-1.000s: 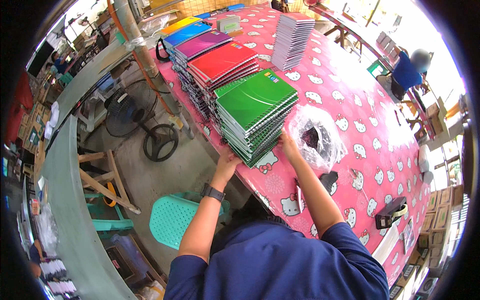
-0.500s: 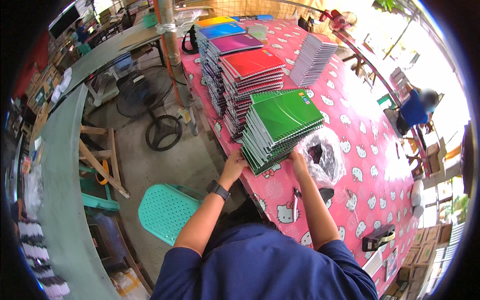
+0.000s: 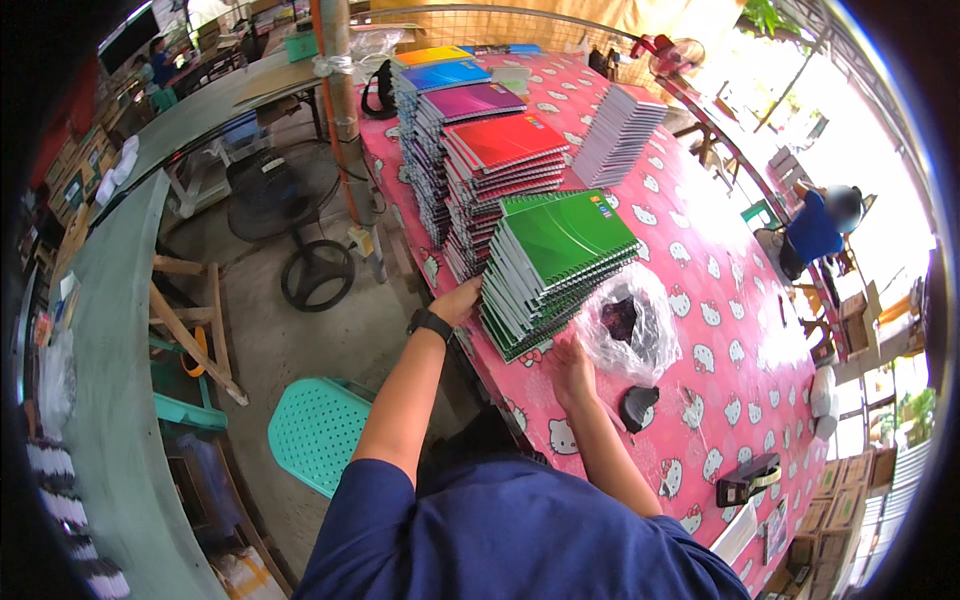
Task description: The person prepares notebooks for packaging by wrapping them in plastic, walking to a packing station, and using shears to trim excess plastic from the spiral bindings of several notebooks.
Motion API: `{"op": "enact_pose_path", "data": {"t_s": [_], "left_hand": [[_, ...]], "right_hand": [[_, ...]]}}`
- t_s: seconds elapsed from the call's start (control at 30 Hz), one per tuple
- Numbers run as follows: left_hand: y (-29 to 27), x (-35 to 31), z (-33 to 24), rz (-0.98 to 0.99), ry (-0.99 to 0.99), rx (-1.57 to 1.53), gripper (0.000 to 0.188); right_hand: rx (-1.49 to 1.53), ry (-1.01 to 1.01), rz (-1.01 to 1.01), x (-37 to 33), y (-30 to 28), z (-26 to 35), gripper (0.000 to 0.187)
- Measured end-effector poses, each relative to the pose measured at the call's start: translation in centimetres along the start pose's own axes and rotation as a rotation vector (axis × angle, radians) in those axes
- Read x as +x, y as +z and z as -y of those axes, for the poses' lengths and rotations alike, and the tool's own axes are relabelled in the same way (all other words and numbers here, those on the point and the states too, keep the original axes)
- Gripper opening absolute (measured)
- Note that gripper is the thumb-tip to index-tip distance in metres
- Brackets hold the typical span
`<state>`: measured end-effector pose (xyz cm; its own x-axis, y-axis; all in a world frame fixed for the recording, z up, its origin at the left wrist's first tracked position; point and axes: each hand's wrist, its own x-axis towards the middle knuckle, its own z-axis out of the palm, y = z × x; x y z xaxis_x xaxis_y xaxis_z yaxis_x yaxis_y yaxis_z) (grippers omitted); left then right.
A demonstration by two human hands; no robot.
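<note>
A stack of green spiral notebooks (image 3: 570,245) stands tilted at the table's near left edge, its wire bindings facing right and front. My left hand (image 3: 460,302) rests against the stack's lower left side, its fingers stretched toward the covers and partly hidden. My right hand (image 3: 572,372) is just in front of the stack's lower right corner, fingers extended, holding nothing I can see. Beside that hand lies a crumpled clear plastic bag (image 3: 650,335) with something dark in it. A small black item (image 3: 637,408) lies below the bag, its kind unclear.
Behind stand stacks of red (image 3: 510,140), purple (image 3: 470,100), blue (image 3: 440,76) and yellow (image 3: 430,56) notebooks. A pale notebook stack (image 3: 618,135) leans farther back. A tape dispenser (image 3: 748,480) lies at right; a green stool (image 3: 318,432) and fan (image 3: 285,190) stand left.
My right hand has drawn back from the green stack toward me. My left hand has shifted slightly up along the stack's left side. The pink-white tool near my right forearm is no longer visible.
</note>
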<state>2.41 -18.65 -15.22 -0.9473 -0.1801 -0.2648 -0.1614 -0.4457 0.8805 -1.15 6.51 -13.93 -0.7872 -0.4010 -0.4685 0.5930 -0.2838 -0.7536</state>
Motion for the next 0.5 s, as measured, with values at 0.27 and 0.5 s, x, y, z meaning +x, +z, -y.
{"op": "enact_pose_path", "data": {"t_s": [0.27,0.5], "left_hand": [[7.4,-5.0,-4.4,0.341,-0.108,0.568,0.041],[9.9,-3.8,-2.9,0.286,-0.122,-0.011,0.058]], "right_hand": [[0.157,-0.106,0.059,-0.6,0.5,3.8,0.043],[0.112,-0.114,0.133,-0.4,-1.7,3.2,0.027]]}}
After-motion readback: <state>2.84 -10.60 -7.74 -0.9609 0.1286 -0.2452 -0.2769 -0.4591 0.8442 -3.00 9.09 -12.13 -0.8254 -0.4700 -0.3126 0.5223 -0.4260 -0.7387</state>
